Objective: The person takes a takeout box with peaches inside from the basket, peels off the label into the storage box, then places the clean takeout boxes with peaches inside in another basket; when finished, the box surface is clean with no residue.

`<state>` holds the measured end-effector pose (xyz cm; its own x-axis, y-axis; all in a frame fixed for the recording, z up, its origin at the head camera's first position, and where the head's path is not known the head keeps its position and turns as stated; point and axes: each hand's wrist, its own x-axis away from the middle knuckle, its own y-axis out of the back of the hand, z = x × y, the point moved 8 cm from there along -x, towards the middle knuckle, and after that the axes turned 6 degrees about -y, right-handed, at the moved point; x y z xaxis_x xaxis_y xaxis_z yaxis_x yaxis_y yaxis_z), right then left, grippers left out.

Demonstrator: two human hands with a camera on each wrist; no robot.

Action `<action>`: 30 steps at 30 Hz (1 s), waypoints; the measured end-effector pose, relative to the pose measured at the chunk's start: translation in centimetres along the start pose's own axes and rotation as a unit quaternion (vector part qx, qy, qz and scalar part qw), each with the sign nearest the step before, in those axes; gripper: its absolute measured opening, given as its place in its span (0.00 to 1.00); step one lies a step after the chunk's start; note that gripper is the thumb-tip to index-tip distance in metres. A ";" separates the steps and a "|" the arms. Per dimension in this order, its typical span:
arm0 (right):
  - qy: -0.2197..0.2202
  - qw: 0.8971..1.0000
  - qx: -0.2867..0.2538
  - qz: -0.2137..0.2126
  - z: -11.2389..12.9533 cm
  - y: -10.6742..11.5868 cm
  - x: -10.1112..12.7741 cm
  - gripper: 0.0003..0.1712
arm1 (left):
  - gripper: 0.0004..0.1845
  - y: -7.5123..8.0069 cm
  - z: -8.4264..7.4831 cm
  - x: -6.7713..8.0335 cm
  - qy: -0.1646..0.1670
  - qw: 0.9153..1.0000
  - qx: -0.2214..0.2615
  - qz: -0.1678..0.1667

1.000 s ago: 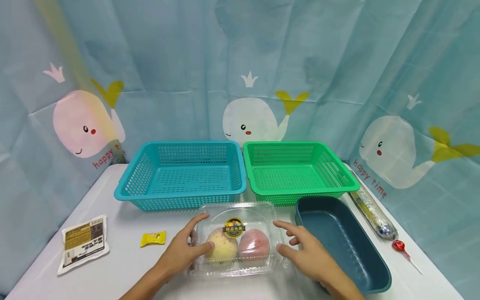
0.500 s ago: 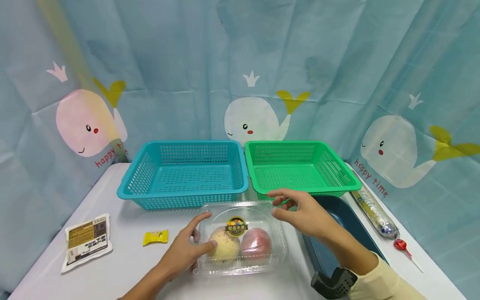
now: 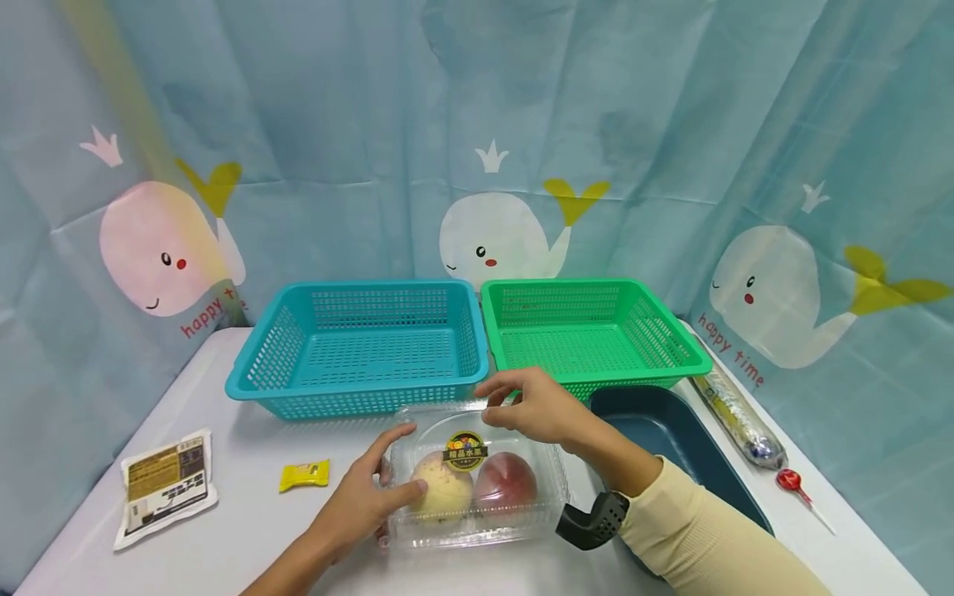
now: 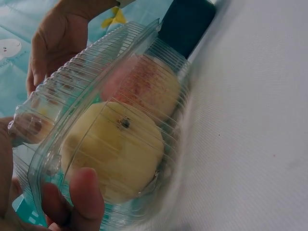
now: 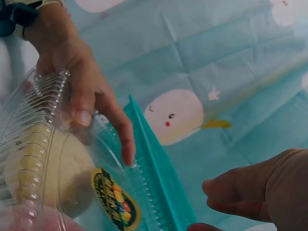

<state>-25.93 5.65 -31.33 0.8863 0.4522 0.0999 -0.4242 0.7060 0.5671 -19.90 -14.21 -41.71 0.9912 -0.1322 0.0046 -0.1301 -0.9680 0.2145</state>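
Left grip (image 3: 365,497) holds clamshell (image 3: 477,476); 2 baskets (image 3: 358,348) behind.

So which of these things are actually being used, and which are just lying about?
In use:
clear fruit box, gripped at its side by the left hand
right hand, at the box's far lid edge

Lying about:
blue basket
green basket
dark tub
yellow candy
brown packet
lollipop

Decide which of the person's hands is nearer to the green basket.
Right. The right hand hovers just in front of the green basket; the left hand holds the clear box's left side.
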 end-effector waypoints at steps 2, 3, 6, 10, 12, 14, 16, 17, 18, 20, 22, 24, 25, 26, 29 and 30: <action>-0.005 1.000 -0.004 0.011 -0.1 -0.6 -0.6 0.13 | 0.41 0.0 0.0 0.0 0.001 1.000 0.001 0.000; -0.008 1.000 -0.006 0.016 -0.2 -0.8 -0.8 0.13 | 0.41 0.0 -0.1 0.0 0.001 1.000 0.003 0.001; -0.017 0.999 -0.002 0.027 -0.6 -1.5 -1.4 0.12 | 0.41 -0.1 -0.1 0.0 -0.001 1.000 0.004 0.004; -0.034 0.999 0.001 0.038 -1.2 -2.3 -1.9 0.10 | 0.42 -0.1 0.0 0.0 -0.003 1.000 0.001 0.006; -0.042 0.998 0.001 0.040 -1.3 -2.6 -2.0 0.09 | 0.42 -0.1 0.0 0.0 -0.002 1.000 -0.001 0.006; -0.047 0.998 0.001 0.040 -1.3 -2.9 -2.1 0.09 | 0.42 0.0 0.0 0.0 -0.001 1.000 -0.001 0.005; -0.048 0.998 -0.005 0.042 -1.3 -3.2 -2.1 0.09 | 0.42 0.0 0.1 0.0 -0.001 1.000 0.000 0.005; -0.047 0.998 -0.010 0.043 -1.3 -3.3 -2.2 0.08 | 0.42 0.0 0.1 0.0 -0.001 1.000 0.001 0.004; -0.047 0.998 -0.015 0.044 -1.3 -3.4 -2.2 0.08 | 0.42 0.0 0.1 0.0 -0.002 1.000 0.001 0.004; -0.047 0.998 -0.020 0.043 -1.4 -3.6 -2.2 0.06 | 0.42 0.0 0.1 0.0 -0.004 1.000 0.003 0.004; -0.045 0.998 -0.014 0.036 -1.5 -3.7 -2.3 0.04 | 0.42 0.0 0.2 0.0 -0.005 1.000 0.005 0.004; -0.040 0.999 0.000 0.029 -1.4 -3.7 -2.3 0.03 | 0.42 0.0 0.2 0.0 -0.006 1.000 0.007 0.005; -0.036 0.999 0.010 0.024 -1.4 -3.7 -2.3 0.03 | 0.42 0.0 0.2 0.0 -0.006 1.000 0.008 0.005; -0.032 0.999 0.019 0.020 -1.4 -3.7 -2.3 0.04 | 0.42 0.0 0.2 0.0 -0.006 1.000 0.009 0.006; -0.019 0.998 0.054 0.010 -1.2 -3.9 -2.3 0.08 | 0.41 0.0 0.2 0.0 -0.006 1.000 0.011 0.007; -0.015 0.998 0.067 0.005 -1.2 -3.9 -2.2 0.08 | 0.42 0.0 0.2 0.0 -0.007 1.000 0.010 0.007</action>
<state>-26.47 2.49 -34.72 0.8880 0.4414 0.1289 -0.4061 0.6211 0.6704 -19.88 -14.21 -41.89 0.9888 -0.1488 -0.0067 -0.1446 -0.9701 0.1948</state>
